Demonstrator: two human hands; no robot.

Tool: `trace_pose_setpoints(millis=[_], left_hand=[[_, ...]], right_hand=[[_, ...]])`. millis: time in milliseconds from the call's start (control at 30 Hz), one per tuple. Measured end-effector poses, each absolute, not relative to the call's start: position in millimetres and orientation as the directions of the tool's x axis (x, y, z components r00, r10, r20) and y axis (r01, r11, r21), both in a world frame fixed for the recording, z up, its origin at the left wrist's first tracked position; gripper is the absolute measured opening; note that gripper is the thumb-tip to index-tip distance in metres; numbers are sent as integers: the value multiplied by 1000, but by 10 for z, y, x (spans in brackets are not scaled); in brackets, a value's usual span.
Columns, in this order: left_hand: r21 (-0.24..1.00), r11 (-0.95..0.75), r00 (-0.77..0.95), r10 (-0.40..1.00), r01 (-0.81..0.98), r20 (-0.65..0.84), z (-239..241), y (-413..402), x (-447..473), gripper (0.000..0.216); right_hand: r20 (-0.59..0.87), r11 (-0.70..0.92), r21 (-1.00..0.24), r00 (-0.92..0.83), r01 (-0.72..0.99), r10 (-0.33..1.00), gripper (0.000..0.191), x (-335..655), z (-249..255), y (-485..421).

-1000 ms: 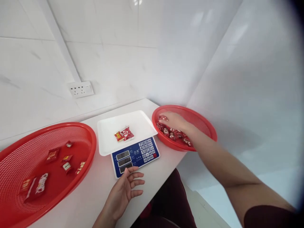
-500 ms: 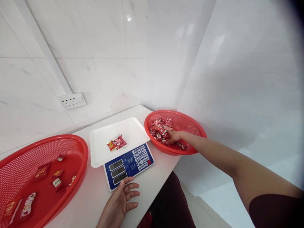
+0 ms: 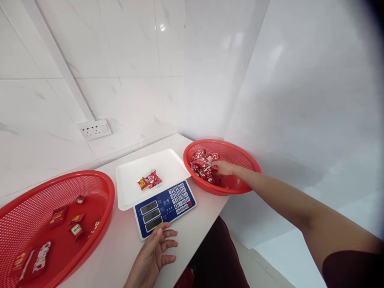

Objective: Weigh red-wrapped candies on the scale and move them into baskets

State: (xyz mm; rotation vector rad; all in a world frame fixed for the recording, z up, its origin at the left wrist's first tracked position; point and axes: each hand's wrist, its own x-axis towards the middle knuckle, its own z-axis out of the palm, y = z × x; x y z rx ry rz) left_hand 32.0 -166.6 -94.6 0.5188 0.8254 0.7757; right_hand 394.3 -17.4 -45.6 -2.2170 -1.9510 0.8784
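My right hand (image 3: 223,168) is down inside the right red basket (image 3: 255,164), its fingers curled at the edge of a heap of red-wrapped candies (image 3: 201,164). A bit of red wrapper shows at the fingertips, so they look closed on a candy; most of it is hidden. Palm turned up and fingers apart, my left hand (image 3: 156,252) holds nothing just in front of the digital scale (image 3: 166,206). On the scale's white tray (image 3: 129,172) lie a pink-red candy packet (image 3: 153,179) and a smaller red and yellow packet (image 3: 143,183), side by side.
At the left, a larger red basket (image 3: 109,192) holds several scattered wrapped sweets (image 3: 58,216). The white table (image 3: 201,224) runs along a tiled wall, its front edge close to my legs. A socket panel (image 3: 95,129) is on the wall behind.
Inside the right basket, my right hand has drawn back slightly and its fingers have curled; the candies beneath have shifted. My left hand stays nearly still. The view has moved slightly.
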Motion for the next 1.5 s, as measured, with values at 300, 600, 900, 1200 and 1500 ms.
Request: trace_pose_setpoints(millis=[300, 600, 900, 1200, 1500], left_hand=[[675, 614, 444, 780, -409, -441, -952, -1669, 325, 32], [685, 537, 521, 812, -493, -262, -939, -1756, 369, 49], [537, 625, 453, 780, -567, -431, -1011, -1685, 362, 34], [419, 653, 489, 754, -631, -439, -1030, -1691, 352, 21], [412, 638, 473, 765, -651, -438, -1022, -1665, 313, 21]], right_hand=[[-147, -135, -728, 39, 672, 988, 22, 3872, 132, -406], [-47, 259, -879, -616, 399, 787, 19, 2534, 25, -1340], [-96, 295, -834, -650, 465, 754, 46, 1871, -544, -1583], [-74, 274, -830, -583, 486, 809, 46, 2011, -471, -1645], [310, 450, -705, -333, 547, 891, 43, 1929, -374, -1049]])
